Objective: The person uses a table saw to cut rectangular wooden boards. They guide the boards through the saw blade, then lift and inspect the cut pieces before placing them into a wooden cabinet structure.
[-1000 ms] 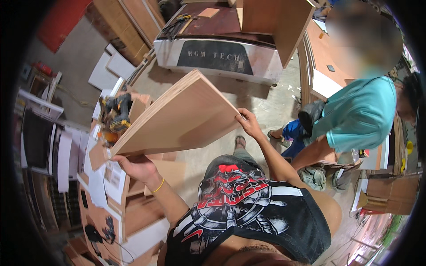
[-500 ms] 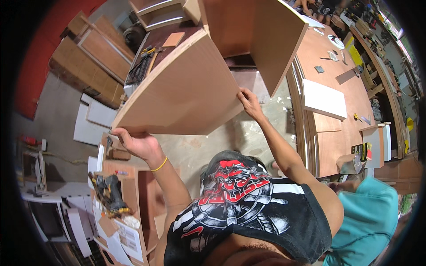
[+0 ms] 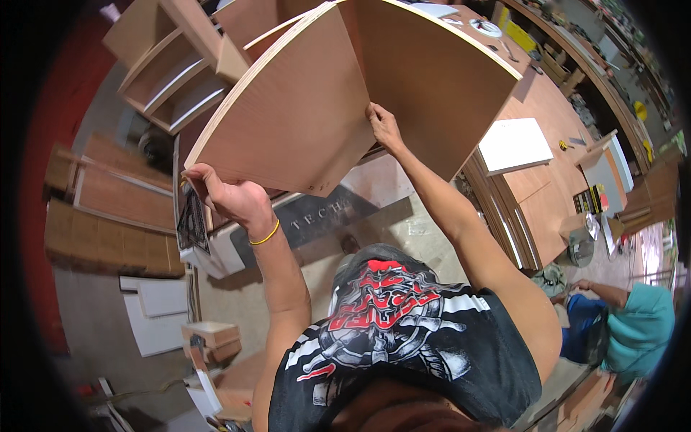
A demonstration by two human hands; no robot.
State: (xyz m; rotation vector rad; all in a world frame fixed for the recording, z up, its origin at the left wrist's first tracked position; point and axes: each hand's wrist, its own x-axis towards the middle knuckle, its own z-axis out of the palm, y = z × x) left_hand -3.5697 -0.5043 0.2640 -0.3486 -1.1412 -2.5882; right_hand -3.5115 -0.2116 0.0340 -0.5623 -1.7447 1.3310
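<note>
A wide wooden panel (image 3: 281, 129) with a pale layered edge is held up in front of me, tilted. My left hand (image 3: 234, 200) grips its near left corner, thumb on the face and a yellow band round the wrist. My right hand (image 3: 385, 129) is closed on the panel's right edge, the fingertips partly hidden. Just beyond that edge, a second brown panel (image 3: 439, 79) stands upright and slants away to the right. The two make a V shape in view; whether they touch is hidden.
A wooden unit with open compartments (image 3: 169, 79) stands far left. Below the held panel is a low dark bench front (image 3: 324, 219). At right, a worktable (image 3: 540, 194) carries a white block (image 3: 515, 146) and tools. A person in a teal shirt (image 3: 640, 327) is at lower right.
My view has turned left and moved forward. The held panel has come up closer to the second panel, with both hands still on it. The dark bench front has come into view.
</note>
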